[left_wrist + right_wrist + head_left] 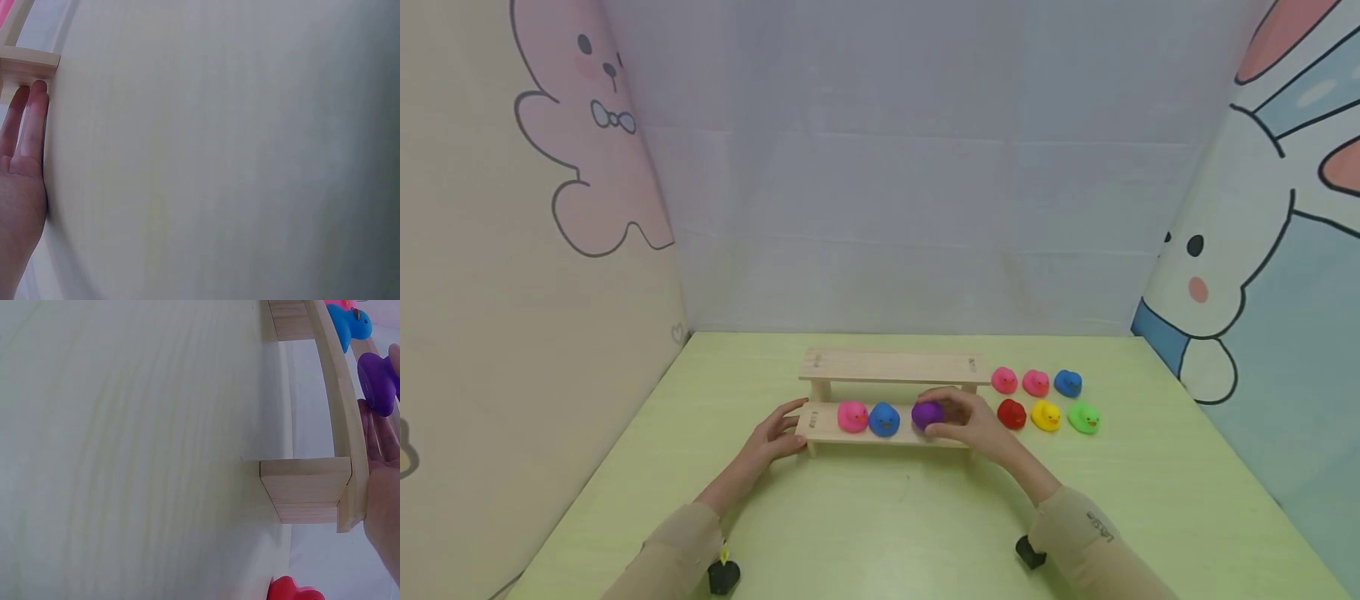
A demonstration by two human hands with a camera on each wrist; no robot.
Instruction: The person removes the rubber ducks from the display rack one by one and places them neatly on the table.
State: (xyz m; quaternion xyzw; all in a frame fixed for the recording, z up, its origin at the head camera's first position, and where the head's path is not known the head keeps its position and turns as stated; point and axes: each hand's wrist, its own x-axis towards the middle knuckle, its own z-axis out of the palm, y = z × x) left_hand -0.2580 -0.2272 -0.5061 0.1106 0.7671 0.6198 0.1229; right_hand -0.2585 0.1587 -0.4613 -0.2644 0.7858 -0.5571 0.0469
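A two-step wooden stand (895, 367) sits on the table. On its lower step are a pink rubber duck (852, 417) and a blue rubber duck (883, 419), side by side. To their right, my right hand (966, 421) pinches a purple rubber duck (927, 414) between thumb and fingers, at the lower step. The same purple duck (378, 384) shows at the edge of the right wrist view. At the step's left end, my left hand (772, 435) rests its fingers against the wood. Two of its fingers (34, 122) look straight in the left wrist view.
Right of the stand, more ducks stand in two rows: pink (1004, 381), pink (1036, 383) and blue (1068, 383) behind; red (1011, 414), yellow (1046, 416) and green (1084, 417) in front. Walls with cartoon drawings flank the table (880, 525).
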